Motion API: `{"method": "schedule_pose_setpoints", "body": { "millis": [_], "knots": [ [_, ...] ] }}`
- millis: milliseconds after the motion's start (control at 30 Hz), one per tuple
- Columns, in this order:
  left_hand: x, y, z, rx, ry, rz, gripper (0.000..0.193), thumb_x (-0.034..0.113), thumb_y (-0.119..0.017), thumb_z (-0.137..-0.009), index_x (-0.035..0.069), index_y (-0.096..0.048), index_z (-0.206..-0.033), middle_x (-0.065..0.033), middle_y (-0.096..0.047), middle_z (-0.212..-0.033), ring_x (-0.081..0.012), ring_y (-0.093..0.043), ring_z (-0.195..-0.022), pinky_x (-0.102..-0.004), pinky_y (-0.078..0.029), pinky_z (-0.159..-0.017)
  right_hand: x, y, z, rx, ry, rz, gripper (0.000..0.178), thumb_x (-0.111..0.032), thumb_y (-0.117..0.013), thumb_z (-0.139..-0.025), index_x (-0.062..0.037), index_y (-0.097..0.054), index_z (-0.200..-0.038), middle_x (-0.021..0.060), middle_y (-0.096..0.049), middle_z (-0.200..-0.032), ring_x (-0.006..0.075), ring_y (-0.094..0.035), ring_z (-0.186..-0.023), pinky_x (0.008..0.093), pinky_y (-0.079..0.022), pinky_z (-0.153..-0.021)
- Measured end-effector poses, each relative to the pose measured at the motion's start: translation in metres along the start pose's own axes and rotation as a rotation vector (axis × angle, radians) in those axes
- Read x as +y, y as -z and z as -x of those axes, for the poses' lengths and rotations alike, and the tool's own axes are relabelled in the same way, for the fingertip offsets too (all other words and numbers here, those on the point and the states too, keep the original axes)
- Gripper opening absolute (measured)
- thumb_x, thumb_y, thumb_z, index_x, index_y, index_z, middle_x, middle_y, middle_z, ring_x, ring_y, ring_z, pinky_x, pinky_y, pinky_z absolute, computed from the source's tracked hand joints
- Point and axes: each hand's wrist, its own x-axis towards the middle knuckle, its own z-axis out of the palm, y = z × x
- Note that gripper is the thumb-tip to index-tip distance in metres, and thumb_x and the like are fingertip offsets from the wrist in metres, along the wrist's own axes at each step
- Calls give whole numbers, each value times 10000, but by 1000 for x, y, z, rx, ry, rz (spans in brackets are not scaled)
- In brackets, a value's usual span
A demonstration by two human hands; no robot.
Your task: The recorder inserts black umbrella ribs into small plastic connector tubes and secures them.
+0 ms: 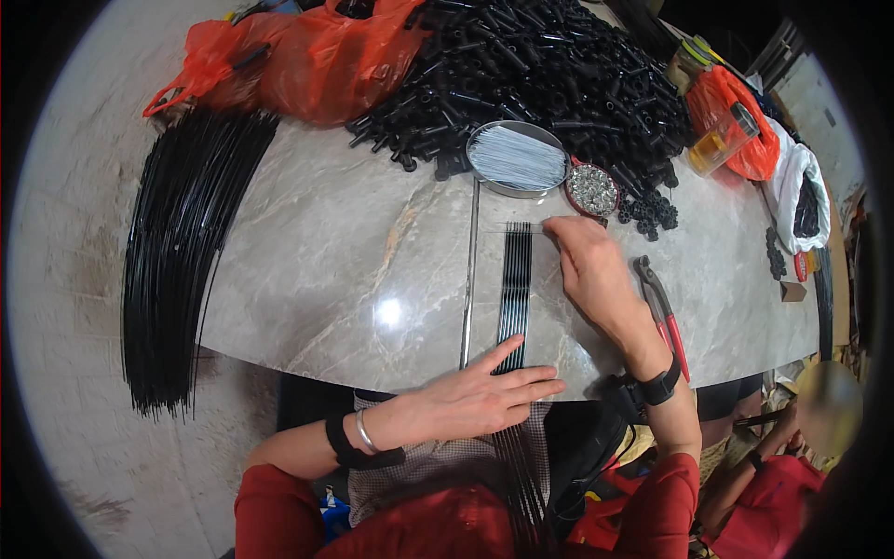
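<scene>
A row of thin black rods (516, 279) lies side by side on the stone-patterned table, running toward me and hanging past its front edge. Across them, fingers outstretched, my left hand (498, 396) lies flat near the edge. My right hand (582, 256) is closed in a pinch beside the rods' far ends, on a thin wire (498, 231) that crosses them. Just beyond are an oval metal tin (473, 173) of thin pale sticks and a small red-rimmed dish (570, 200) of shiny metal bits. Red-handled pliers (666, 321) lie right of my right hand.
A big heap of black tubular parts (549, 70) covers the far table. A bundle of long black rods (186, 252) overhangs the left edge. Orange plastic bags (326, 65) and a jar of yellow liquid (722, 140) stand around the heap. Another person in red (768, 503) is at lower right.
</scene>
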Motion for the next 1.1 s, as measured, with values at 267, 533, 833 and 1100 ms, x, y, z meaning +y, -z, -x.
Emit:
{"method": "schedule_pose_setpoints", "body": {
  "millis": [267, 533, 833, 1100],
  "knots": [
    [-1, -4, -3, 36, -10, 39, 86, 185, -574, -781, 128, -636, -765, -18, -474, -1400, -159, -365, -1356, -560, -138, -1151, 0, -5, 2, 10, 41, 21, 349, 104, -525, -741, 24, -586, -1075, 195, -628, -1015, 367, -587, -979, 418, -465, -866],
    [0, -3, -1, 41, -2, 36, 55, 176, -589, -778, 126, -609, -769, -21, -479, -1391, -166, -359, -1359, -566, -137, -1151, -6, -12, -3, 13, 24, 37, 327, 64, -524, -759, 10, -596, -1074, 185, -641, -997, 349, -587, -984, 422, -457, -872],
    [-4, -12, 13, 70, 17, 121, 76, 164, -603, -785, 101, -620, -824, -44, -431, -1431, -192, -343, -1370, -570, -140, -1149, -107, 88, 18, 201, 65, -280, 240, 66, -539, -780, 32, -651, -990, 173, -660, -981, 327, -643, -912, 371, -495, -784],
    [-1, -13, 4, 76, -25, 84, 54, 137, -626, -796, 88, -623, -818, -44, -415, -1446, -192, -351, -1366, -555, -143, -1157, -200, 155, 143, 672, 133, -450, 56, -67, -631, -833, -51, -599, -876, 78, -596, -841, 194, -572, -733, 372, -498, -747]
  ]
}}
